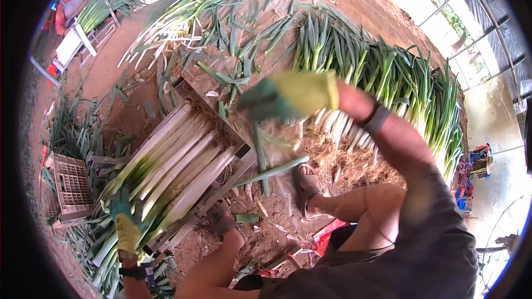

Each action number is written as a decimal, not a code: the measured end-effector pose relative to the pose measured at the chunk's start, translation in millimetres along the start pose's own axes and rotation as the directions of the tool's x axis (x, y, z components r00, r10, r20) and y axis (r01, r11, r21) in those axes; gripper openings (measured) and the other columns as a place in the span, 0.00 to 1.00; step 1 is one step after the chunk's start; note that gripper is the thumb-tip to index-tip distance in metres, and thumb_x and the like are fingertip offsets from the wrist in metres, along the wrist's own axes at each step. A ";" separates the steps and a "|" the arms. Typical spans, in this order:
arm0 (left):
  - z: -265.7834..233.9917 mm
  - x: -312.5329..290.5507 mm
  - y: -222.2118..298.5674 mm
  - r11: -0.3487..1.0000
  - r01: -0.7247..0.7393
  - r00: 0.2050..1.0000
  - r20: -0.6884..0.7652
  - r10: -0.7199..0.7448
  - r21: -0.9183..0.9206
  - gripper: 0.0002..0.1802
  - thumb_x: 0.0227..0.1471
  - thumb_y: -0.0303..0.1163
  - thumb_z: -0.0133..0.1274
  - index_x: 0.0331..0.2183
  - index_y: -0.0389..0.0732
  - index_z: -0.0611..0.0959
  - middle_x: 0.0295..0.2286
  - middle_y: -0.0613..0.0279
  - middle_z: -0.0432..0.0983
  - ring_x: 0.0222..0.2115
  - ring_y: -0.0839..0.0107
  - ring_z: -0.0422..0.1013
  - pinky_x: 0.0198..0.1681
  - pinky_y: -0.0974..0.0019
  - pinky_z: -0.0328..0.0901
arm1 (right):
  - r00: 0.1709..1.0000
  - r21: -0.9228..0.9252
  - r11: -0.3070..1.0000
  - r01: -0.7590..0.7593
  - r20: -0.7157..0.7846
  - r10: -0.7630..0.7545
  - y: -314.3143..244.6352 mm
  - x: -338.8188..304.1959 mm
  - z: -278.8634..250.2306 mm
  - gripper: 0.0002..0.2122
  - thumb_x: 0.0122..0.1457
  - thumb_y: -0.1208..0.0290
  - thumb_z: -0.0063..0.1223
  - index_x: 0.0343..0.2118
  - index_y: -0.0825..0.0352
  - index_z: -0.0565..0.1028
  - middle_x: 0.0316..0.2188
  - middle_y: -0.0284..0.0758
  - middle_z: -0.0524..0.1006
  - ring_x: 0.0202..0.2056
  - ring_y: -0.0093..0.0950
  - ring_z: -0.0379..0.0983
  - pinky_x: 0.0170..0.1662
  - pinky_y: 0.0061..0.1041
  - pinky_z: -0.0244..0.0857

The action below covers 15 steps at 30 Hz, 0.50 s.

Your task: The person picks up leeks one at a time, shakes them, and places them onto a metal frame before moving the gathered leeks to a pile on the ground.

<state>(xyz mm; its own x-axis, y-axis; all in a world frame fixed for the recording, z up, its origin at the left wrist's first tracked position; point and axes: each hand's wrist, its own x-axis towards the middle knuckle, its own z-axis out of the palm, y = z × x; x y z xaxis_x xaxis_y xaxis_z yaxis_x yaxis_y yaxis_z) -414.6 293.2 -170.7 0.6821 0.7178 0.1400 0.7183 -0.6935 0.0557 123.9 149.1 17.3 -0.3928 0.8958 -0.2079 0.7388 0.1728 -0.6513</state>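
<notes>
So the leeks (202,184) lie in a wooden rack (230,182), roots at its upper-right end, my gloved left hand (126,221) on their leaves by the lower-left end, right hand (288,97) blurry beyond the root end, can't tell if either's gripping.

the leeks (180,163) i watch from afar lie side by side, rooted white ends upper right (green leaves lower left).
</notes>
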 end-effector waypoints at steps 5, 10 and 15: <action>-102.7 38.2 62.2 0.846 0.183 0.982 0.064 -0.175 -0.500 0.23 0.58 0.19 0.56 0.55 0.29 0.77 0.53 0.43 0.76 0.53 0.53 0.74 0.57 0.56 0.67 | 0.712 -0.089 0.736 -0.671 -0.356 0.606 201.0 -130.5 -5.6 0.22 0.63 0.57 0.53 0.55 0.65 0.78 0.45 0.41 0.84 0.43 0.36 0.81 0.48 0.38 0.74; -182.6 46.0 153.5 0.802 -0.011 0.998 0.043 0.046 -0.597 0.22 0.60 0.20 0.53 0.56 0.33 0.75 0.50 0.48 0.78 0.51 0.60 0.74 0.56 0.59 0.68 | 0.235 -0.123 0.236 -0.964 0.023 0.972 284.9 -166.8 97.1 0.35 0.62 0.64 0.63 0.70 0.58 0.59 0.62 0.48 0.71 0.59 0.45 0.73 0.64 0.39 0.68; -174.9 73.9 274.0 0.732 -0.152 0.922 0.173 0.347 -0.664 0.18 0.56 0.22 0.57 0.49 0.36 0.77 0.43 0.50 0.79 0.44 0.52 0.76 0.53 0.50 0.69 | 0.512 -0.518 0.368 -0.772 -0.163 0.844 351.7 -174.5 175.9 0.43 0.54 0.77 0.60 0.73 0.58 0.53 0.73 0.44 0.53 0.74 0.45 0.46 0.73 0.45 0.45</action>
<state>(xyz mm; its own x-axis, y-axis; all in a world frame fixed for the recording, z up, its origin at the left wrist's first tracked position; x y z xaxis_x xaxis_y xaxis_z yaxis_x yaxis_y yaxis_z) -191.3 145.3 27.8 0.9017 0.4317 -0.0222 0.3318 -0.6582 0.6757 355.9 -18.5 -303.8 0.5117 0.6710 -0.5366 0.8589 -0.4160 0.2987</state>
